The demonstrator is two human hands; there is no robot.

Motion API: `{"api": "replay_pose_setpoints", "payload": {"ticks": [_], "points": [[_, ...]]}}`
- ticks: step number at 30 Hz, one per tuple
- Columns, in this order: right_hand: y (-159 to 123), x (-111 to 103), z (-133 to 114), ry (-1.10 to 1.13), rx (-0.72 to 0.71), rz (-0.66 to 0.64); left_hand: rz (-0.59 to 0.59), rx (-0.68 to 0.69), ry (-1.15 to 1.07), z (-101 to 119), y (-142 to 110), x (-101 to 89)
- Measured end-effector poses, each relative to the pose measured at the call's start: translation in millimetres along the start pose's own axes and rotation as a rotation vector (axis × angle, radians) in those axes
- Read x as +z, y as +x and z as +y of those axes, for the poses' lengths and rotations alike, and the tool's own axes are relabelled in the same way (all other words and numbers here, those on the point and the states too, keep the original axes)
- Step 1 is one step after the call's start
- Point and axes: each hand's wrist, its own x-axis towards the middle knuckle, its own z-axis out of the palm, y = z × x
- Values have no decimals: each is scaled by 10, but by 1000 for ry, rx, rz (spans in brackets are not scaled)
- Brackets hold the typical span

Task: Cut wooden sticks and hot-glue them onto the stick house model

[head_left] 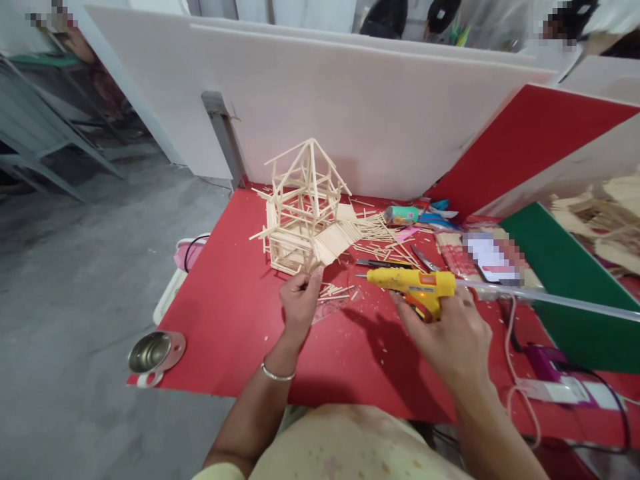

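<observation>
My right hand (453, 333) is wrapped round the handle of a yellow hot glue gun (413, 281). Its nozzle points left, and a long clear glue stick (550, 300) runs out of its back. My left hand (301, 300) is closed at the lower front corner of a pagoda-like wooden stick model (305, 200), its fingertips pinched at the base. A slanted panel of side-by-side sticks (337, 239) leans out from the model's right side, just above these fingers. Whatever small piece lies between the fingertips is mostly hidden.
Loose wooden sticks (385, 240) lie right of the model, near a utility knife (383, 263), scissors (425, 259) and a green bottle (401, 215). A metal cup (156, 353) stands at the red table's (225, 333) left corner. Cables and a purple box (547, 363) are at right.
</observation>
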Motion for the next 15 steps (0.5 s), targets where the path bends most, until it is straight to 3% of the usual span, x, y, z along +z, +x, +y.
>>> {"api": "replay_pose_setpoints", "payload": {"ticks": [6,15], "points": [[6,-37,-49,24,-7,26,24,-4,-4,16,11,36],[265,-50,-243,65,-22,59,16,21,11,70,31,84]]}}
